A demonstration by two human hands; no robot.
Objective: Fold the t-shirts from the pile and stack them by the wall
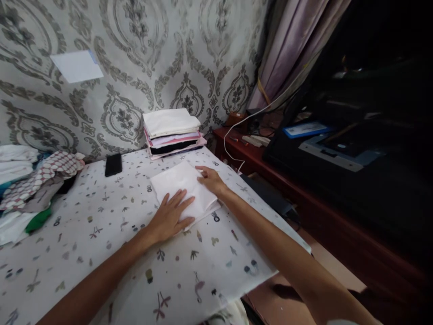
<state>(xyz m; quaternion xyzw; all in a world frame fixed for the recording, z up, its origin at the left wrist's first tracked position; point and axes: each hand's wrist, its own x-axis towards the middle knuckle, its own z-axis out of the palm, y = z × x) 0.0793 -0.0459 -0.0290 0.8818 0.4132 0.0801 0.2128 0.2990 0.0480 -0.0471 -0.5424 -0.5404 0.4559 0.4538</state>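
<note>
The stack [172,135] of folded clothes sits against the wall [135,58], with a white piece on top and pink, pale and black layers beneath. Just in front of the stack, on the near side, lies the cloth [184,178], white and folded into a flat, roughly four-sided shape, its layers showing along the near edge. It rests on the sheet [135,266], which is white with small printed figures and also runs under the stack.

The left hand [172,216] is in front of the stack, laid palm down over the near left part of the cloth, fingers spread and apart, gripping nothing. The right hand [211,180] is in front of the stack and a little to its right, touching the cloth's right side with the fingers bent; whether they pinch the fabric, I cannot tell.

Left of the stack and slightly nearer lies a black phone [113,165], and well to the left is a loose heap [37,189] of clothes in white, grey, check and green. To the stack's right stands a dark red cabinet [248,146] with a white cable [225,140] hanging over its edge. Above and right of the stack hangs a mauve curtain [287,49]; above and left, a white paper [77,66] is on the wall.
</note>
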